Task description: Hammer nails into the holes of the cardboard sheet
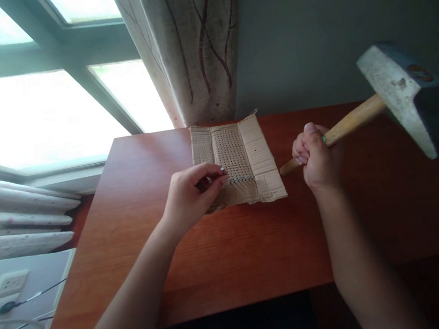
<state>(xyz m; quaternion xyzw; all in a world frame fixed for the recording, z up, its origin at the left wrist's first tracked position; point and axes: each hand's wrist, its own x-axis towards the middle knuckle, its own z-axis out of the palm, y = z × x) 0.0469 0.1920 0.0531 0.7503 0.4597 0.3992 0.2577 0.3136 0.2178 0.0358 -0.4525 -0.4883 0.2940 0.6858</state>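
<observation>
A flat piece of brown cardboard (267,163) lies on the table, with a grid of small dark holes (229,145) across its middle panel. Along the lower edge of that grid runs a row of small metal nails (240,179). My left hand (187,195) is over the cardboard's lower left, thumb and forefinger pinched around a small nail (223,170) whose shiny head shows; its tip is hidden. Off to the right, my right hand (317,158) grips the wooden handle of a hammer (395,85). The big metal head is raised up and to the right, above the tabletop.
The reddish-brown wooden table (208,262) stands against a grey wall (308,39). A patterned curtain (209,47) hangs behind the cardboard. Windows (38,114) are at the left. Below them are wall sockets (11,285) with a plug and cables.
</observation>
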